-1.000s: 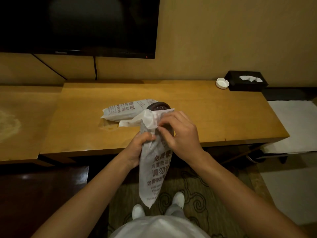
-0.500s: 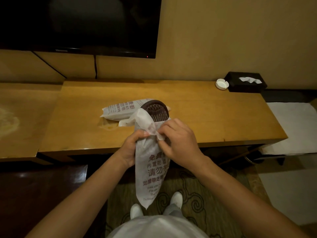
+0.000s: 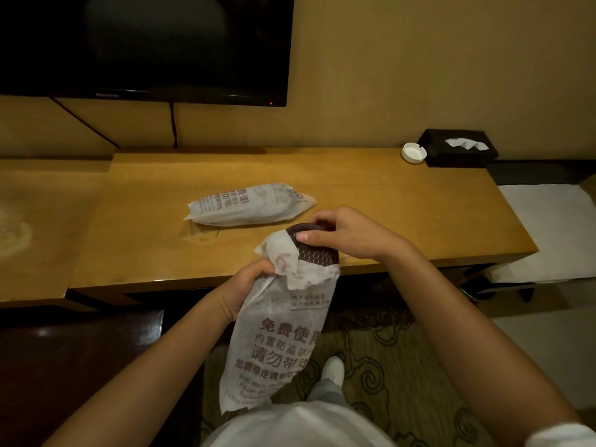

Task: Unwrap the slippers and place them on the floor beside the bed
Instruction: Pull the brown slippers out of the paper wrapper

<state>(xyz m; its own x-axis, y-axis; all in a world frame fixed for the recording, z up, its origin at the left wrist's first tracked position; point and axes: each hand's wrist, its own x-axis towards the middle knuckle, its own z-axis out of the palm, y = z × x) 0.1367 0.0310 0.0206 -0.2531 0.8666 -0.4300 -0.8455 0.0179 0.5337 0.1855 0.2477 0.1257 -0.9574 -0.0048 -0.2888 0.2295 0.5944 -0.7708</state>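
A white printed wrapper (image 3: 277,337) hangs upright in front of the desk edge, its top torn open. A dark brown slipper (image 3: 317,251) with a dotted sole sticks out of that opening. My left hand (image 3: 246,285) grips the wrapper just below the tear. My right hand (image 3: 345,232) pinches the exposed end of the slipper from above. A second wrapped slipper package (image 3: 250,204) lies flat on the wooden desk (image 3: 403,214), behind my hands, untouched.
A white ashtray (image 3: 413,152) and a black tissue box (image 3: 459,148) stand at the desk's back right. A dark TV (image 3: 145,46) hangs on the wall above. Patterned carpet (image 3: 371,343) and my white shoe (image 3: 333,371) show below.
My right hand has moved from the wrapper's torn edge up onto the slipper's end. More of the slipper shows above the wrapper, which hangs lower and nearer me.
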